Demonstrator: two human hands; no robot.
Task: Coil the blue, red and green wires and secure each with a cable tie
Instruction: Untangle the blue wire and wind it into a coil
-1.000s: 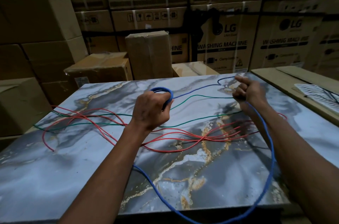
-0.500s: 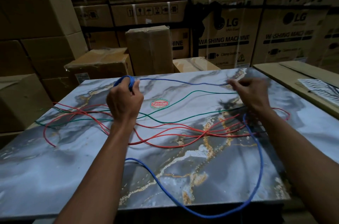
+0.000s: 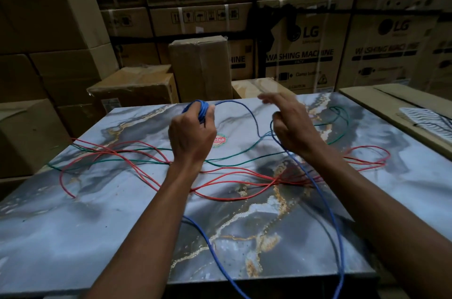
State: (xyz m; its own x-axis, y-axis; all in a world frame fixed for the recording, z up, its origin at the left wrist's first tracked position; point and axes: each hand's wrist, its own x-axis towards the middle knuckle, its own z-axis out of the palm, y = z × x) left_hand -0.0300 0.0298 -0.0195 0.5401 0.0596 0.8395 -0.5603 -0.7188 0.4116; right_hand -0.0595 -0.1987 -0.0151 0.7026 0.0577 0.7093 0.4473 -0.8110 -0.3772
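Another loop going onto the blue coil

Left hand [image 3: 192, 134] grips the small blue wire [image 3: 315, 191] coil far-centre over the table [image 3: 73, 225]; right hand [image 3: 291, 125] has swung back in from the right, fingers looking loose (blurry), wire draped by its wrist. Red wire [image 3: 227, 198] and green wire [image 3: 234, 164] lie untouched.

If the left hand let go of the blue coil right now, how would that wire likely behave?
The blue wire looks floppy: its free length sags in loose curves off the marble tabletop. The small coil gripped by the left hand would probably spring open, since no tie shows on it. It seems light, hanging freely by the right hand.
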